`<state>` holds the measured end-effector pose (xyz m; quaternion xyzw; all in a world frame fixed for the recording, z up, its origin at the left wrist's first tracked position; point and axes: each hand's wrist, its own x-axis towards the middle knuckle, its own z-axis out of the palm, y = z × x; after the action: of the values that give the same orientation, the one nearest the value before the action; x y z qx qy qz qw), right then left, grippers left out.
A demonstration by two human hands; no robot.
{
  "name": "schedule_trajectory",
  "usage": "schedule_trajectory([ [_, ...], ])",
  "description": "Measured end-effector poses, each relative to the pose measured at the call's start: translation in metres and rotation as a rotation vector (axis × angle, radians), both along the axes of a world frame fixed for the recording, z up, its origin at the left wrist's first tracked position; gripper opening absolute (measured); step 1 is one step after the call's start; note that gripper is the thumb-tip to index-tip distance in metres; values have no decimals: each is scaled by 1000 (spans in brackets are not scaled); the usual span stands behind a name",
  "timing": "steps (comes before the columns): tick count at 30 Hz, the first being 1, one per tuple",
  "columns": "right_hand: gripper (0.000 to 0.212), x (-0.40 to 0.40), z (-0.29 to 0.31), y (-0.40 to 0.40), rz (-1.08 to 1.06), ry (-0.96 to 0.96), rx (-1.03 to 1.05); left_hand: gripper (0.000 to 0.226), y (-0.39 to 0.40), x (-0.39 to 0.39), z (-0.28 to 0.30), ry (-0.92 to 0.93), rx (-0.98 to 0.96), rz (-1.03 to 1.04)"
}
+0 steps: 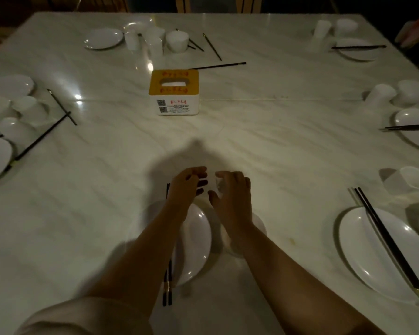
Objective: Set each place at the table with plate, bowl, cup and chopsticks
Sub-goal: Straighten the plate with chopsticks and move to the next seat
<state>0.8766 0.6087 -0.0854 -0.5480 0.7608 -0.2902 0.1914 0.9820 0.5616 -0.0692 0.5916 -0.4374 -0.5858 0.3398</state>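
Note:
My hands meet just beyond the near place setting. My right hand [230, 189] curls around a small white cup [218, 184] that is mostly hidden by its fingers. With loosely extended fingers, my left hand [189, 182] reaches toward the cup from the left. A white plate [198, 240] lies under my forearms. Black chopsticks [167, 288] rest along the plate's left edge, partly covered by my left arm. The edge of a white bowl [259, 224] shows beneath my right forearm.
A yellow-topped tissue box [174, 93] stands mid-table. At the near right are a plate with chopsticks [373, 252] and a tipped cup [408, 181]. Further plates, cups and loose chopsticks [218, 66] sit along the far, left and right edges.

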Motion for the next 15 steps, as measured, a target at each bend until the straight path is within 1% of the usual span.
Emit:
schedule_trajectory([
  [6,27,70,2,0,76,-279,-19,32,9,75,11,-24,-79,66],
  [11,22,152,5,-5,142,-329,-38,32,8,166,6,-58,-73,95],
  [15,22,228,3,-14,96,-370,-28,32,2,247,1,-75,-50,80],
])
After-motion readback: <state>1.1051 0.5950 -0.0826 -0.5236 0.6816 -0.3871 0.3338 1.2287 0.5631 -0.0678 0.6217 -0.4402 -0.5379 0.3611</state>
